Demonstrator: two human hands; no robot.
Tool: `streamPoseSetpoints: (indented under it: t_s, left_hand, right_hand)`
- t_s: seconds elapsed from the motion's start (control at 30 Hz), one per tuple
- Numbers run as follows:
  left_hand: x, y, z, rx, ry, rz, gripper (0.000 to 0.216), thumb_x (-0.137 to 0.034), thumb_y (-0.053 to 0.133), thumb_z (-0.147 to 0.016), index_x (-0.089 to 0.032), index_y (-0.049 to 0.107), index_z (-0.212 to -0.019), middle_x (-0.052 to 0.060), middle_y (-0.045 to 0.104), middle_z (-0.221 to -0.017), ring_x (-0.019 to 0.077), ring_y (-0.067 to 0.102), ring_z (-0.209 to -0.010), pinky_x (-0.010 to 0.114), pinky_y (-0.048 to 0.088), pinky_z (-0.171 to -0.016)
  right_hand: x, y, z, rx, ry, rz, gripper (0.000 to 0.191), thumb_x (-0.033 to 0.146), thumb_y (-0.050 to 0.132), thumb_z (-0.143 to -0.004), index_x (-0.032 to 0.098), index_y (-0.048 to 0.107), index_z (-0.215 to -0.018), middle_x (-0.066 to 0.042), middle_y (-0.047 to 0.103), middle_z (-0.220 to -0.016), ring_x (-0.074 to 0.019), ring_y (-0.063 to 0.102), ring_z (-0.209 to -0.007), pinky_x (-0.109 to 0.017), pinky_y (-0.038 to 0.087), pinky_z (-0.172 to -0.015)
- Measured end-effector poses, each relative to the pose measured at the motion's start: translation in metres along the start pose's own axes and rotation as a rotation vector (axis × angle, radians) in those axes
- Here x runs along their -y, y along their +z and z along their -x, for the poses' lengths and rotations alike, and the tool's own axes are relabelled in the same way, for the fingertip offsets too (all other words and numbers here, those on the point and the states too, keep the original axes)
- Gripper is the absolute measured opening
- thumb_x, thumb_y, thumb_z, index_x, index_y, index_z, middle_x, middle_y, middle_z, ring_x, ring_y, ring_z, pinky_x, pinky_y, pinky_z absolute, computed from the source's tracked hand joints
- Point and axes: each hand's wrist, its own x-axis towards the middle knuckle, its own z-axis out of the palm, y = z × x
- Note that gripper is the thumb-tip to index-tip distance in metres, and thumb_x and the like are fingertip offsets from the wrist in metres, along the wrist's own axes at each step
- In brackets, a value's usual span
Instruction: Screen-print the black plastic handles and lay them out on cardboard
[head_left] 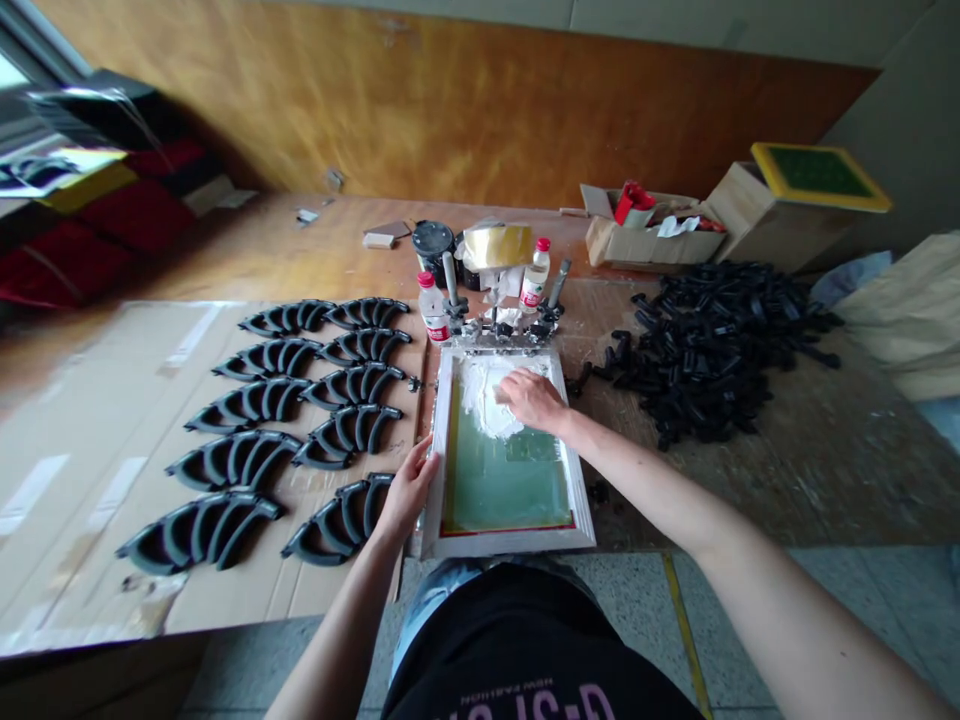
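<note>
A screen printing frame (510, 543) with green mesh lies flat in front of me, its far end at a metal hinge clamp (499, 330). White ink (487, 400) is smeared thickly over the far part of the mesh. My right hand (534, 398) is closed on a small tan squeegee (501, 396), mostly hidden by the fingers, in the white ink. My left hand (411, 487) grips the left edge of the frame, thumb toward the rim; its other fingers are partly hidden.
Curved black plastic parts (251, 405) lie in fanned rows on cardboard at left. A heap of black parts (705, 350) is at right. Behind the clamp stand two red-capped bottles (433, 308), a dark tub (433, 245) and a tape roll (497, 246). Farther right is an open carton (622, 245).
</note>
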Motion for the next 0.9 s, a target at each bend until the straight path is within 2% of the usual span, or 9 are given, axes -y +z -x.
streamPoseSetpoints:
  t_s: [0.13,0.3,0.4,0.47,0.57,0.67,0.73,0.8,0.9]
  left_hand:
    - [0.001,-0.001,0.001,0.000,0.014,0.020,0.077,-0.064,0.059,-0.078,-0.018,0.053,-0.140,0.011,0.072,-0.113,0.0236,0.069,-0.088,0.031,0.053,-0.071]
    - [-0.003,-0.002,0.004,-0.004,0.014,0.046,0.076,-0.062,0.061,-0.079,-0.017,0.052,-0.139,0.010,0.074,-0.103,0.0233,0.069,-0.086,0.030,0.053,-0.069]
    - [-0.006,-0.003,0.006,0.014,0.007,0.062,0.074,-0.060,0.062,-0.079,-0.018,0.052,-0.139,0.007,0.074,-0.094,0.0213,0.068,-0.079,0.028,0.051,-0.065]
    - [-0.009,-0.003,0.007,0.011,0.004,0.069,0.074,-0.060,0.064,-0.077,-0.018,0.053,-0.138,0.007,0.074,-0.093,0.0209,0.068,-0.077,0.028,0.050,-0.064]
    - [-0.018,-0.006,0.011,0.018,-0.006,0.093,0.079,-0.061,0.065,-0.076,-0.017,0.052,-0.140,0.008,0.074,-0.091,0.0213,0.068,-0.076,0.029,0.051,-0.066]
    - [-0.037,-0.012,0.019,0.022,0.026,0.110,0.081,-0.063,0.065,-0.076,-0.018,0.049,-0.142,0.008,0.074,-0.094,0.0216,0.068,-0.081,0.029,0.052,-0.069]
    - [-0.055,-0.018,0.026,-0.009,0.069,0.119,0.076,-0.066,0.060,-0.078,-0.020,0.055,-0.138,0.007,0.074,-0.100,0.0216,0.067,-0.085,0.027,0.051,-0.069]
    - [-0.076,-0.023,0.029,-0.034,0.082,0.146,0.072,-0.071,0.054,-0.080,-0.021,0.061,-0.131,0.006,0.073,-0.100,0.0204,0.066,-0.081,0.026,0.050,-0.064]
    - [-0.107,-0.024,0.026,-0.040,0.125,0.277,0.071,-0.074,0.050,-0.080,-0.019,0.066,-0.121,0.006,0.072,-0.097,0.0179,0.065,-0.072,0.026,0.049,-0.060]
  right_hand:
    - [0.003,-0.015,0.023,0.093,-0.291,-0.085,0.008,0.009,0.060,-0.082,0.016,0.065,-0.084,-0.007,0.065,-0.086,-0.0206,0.056,-0.087,-0.029,0.042,-0.075]
    - [0.004,-0.008,0.024,-0.018,-0.176,-0.089,0.015,0.008,0.054,-0.086,0.016,0.066,-0.089,-0.008,0.066,-0.091,-0.0214,0.055,-0.092,-0.031,0.043,-0.080]
    - [0.008,0.004,0.036,-0.045,-0.221,-0.100,0.023,0.008,0.049,-0.089,0.015,0.068,-0.099,-0.010,0.066,-0.097,-0.0228,0.055,-0.100,-0.034,0.045,-0.087]
    - [0.007,0.004,0.039,-0.039,-0.237,-0.144,0.019,0.014,0.052,-0.091,0.017,0.069,-0.100,-0.008,0.067,-0.095,-0.0220,0.056,-0.098,-0.033,0.045,-0.087]
    - [-0.003,-0.009,0.016,-0.113,-0.092,-0.186,0.021,0.027,0.062,-0.091,0.021,0.068,-0.111,-0.006,0.069,-0.100,-0.0207,0.060,-0.097,-0.031,0.046,-0.087]
    - [-0.023,-0.028,-0.025,-0.183,0.145,-0.165,0.050,0.031,0.070,-0.087,0.029,0.057,-0.134,-0.005,0.070,-0.107,-0.0199,0.063,-0.094,-0.030,0.047,-0.085]
    - [-0.041,-0.041,-0.043,-0.194,0.279,-0.128,0.057,0.032,0.071,-0.085,0.031,0.053,-0.139,-0.004,0.072,-0.099,-0.0204,0.065,-0.088,-0.031,0.048,-0.082]
    - [-0.061,-0.052,-0.045,-0.250,0.384,-0.106,0.052,0.036,0.068,-0.087,0.030,0.055,-0.137,-0.003,0.074,-0.091,-0.0214,0.066,-0.083,-0.032,0.048,-0.081]
    - [-0.091,-0.059,-0.017,-0.407,0.531,-0.124,0.038,0.035,0.058,-0.092,0.024,0.062,-0.129,-0.003,0.073,-0.084,-0.0206,0.067,-0.078,-0.031,0.049,-0.079]
